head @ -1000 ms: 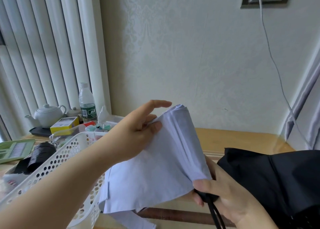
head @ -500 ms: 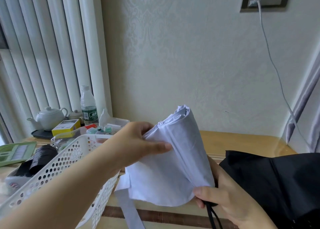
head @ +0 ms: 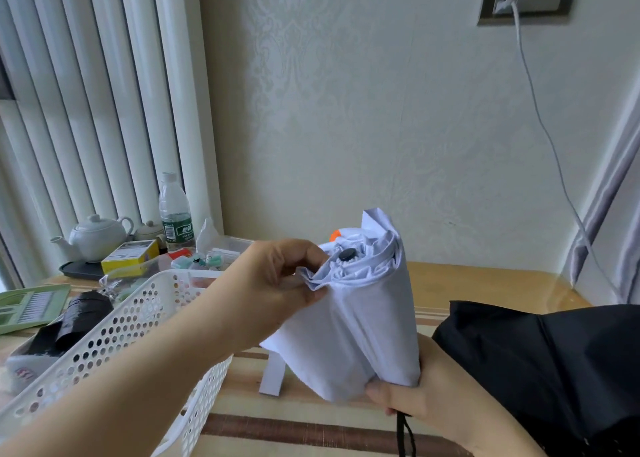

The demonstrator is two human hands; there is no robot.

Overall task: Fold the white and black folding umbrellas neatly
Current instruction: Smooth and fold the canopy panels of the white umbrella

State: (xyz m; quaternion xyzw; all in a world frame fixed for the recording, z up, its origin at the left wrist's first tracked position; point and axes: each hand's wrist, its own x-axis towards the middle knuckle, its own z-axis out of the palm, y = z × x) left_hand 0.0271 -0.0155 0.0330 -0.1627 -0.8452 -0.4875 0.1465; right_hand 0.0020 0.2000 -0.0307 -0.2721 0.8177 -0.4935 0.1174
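Observation:
The white umbrella (head: 360, 321) stands nearly upright above the table, its canopy wrapped into a loose roll with the black top cap showing. My left hand (head: 273, 290) pinches a fold of white cloth near the roll's top. My right hand (head: 426, 387) grips the lower end of the roll at the handle, and a black wrist cord hangs from it. A white closing strap dangles below the roll. The black umbrella (head: 554, 363) lies spread and loose on the table at the right, partly cut off by the frame edge.
A white perforated basket (head: 114, 332) sits at the left under my forearm. Behind it are a white teapot (head: 93, 236), a water bottle (head: 175, 214), a yellow box and small clutter. A white cable (head: 540, 117) runs down the wall from the socket.
My left hand has gathered the spread white cloth inward and the canopy now sits as a tighter roll. The top has tilted toward me, showing the black cap.

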